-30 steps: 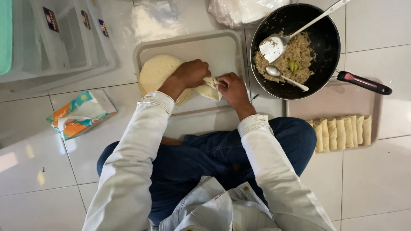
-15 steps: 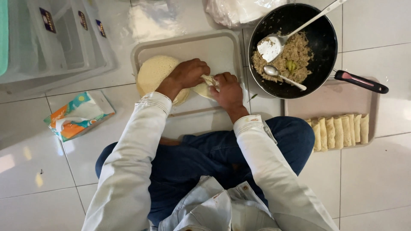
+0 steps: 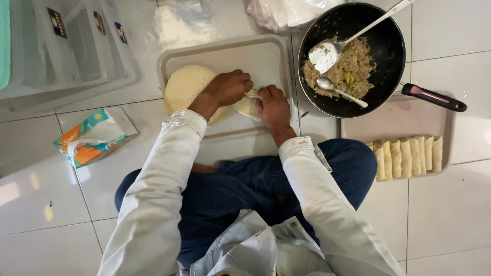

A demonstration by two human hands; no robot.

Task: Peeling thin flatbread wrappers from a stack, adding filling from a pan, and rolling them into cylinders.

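Note:
I sit cross-legged on a white tiled floor. My left hand point(image 3: 225, 89) and my right hand point(image 3: 272, 105) both pinch a pale round wrapper point(image 3: 245, 107) that lies on a beige tray point(image 3: 266, 51) in front of my knees. A stack of flat round wrappers point(image 3: 183, 84) rests on the same tray, partly under my left wrist. What is inside the wrapper is hidden by my fingers.
A black pan point(image 3: 381, 36) with shredded filling, a large ladle-spoon point(image 3: 327, 53) and a small spoon point(image 3: 337, 89) stands at the right. A second tray point(image 3: 404, 120) holds a row of rolled wrappers point(image 3: 406, 156). A tissue pack point(image 3: 92, 135) lies left, clear plastic boxes point(image 3: 66, 46) behind it.
Both hands stay on the wrapper; my fingers have shifted slightly along its edge. Nothing else moved.

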